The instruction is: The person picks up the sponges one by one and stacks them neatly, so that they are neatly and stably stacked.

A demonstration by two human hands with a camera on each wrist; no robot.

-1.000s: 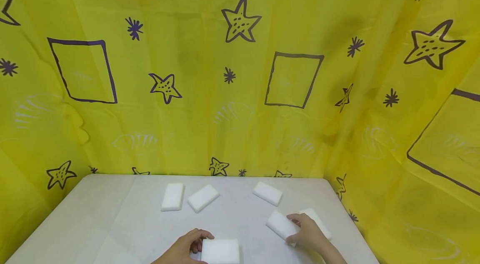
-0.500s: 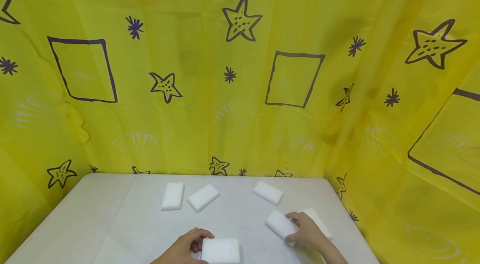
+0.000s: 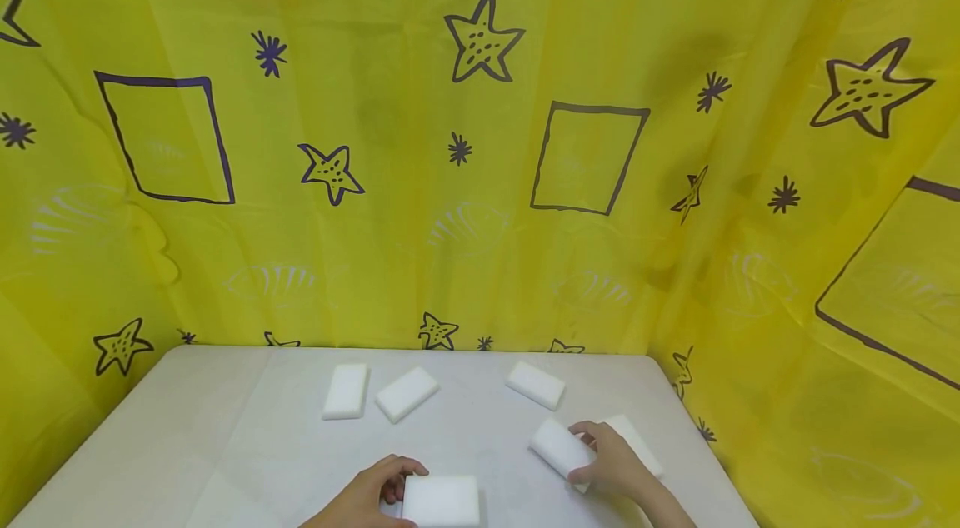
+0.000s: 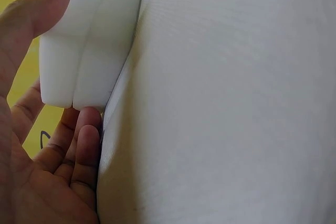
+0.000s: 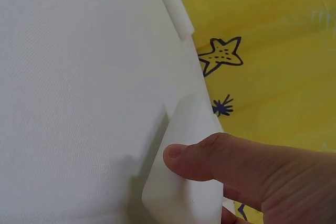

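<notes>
the right hand (image 3: 611, 461) pinches a white block (image 3: 557, 446) between thumb and fingers at the table's (image 3: 262, 445) right, its long axis slanting from far left to near right. the left hand (image 3: 371, 496) grips two stacked blocks (image 3: 441, 501) at front centre, seemingly lengthwise left to right.

A yellow curtain (image 3: 405, 103) printed with dark stars (image 3: 483, 43), frames (image 3: 589, 160) and pale shells (image 3: 467, 226) hangs behind and beside the white counter (image 3: 262, 436).

Saw a white table (image 3: 255, 461) bearing a two-block stack (image 3: 441, 501), two back-left blocks (image 3: 347, 391), a back-right block (image 3: 536, 385) and a partly hidden right-side block (image 3: 634, 445).
</notes>
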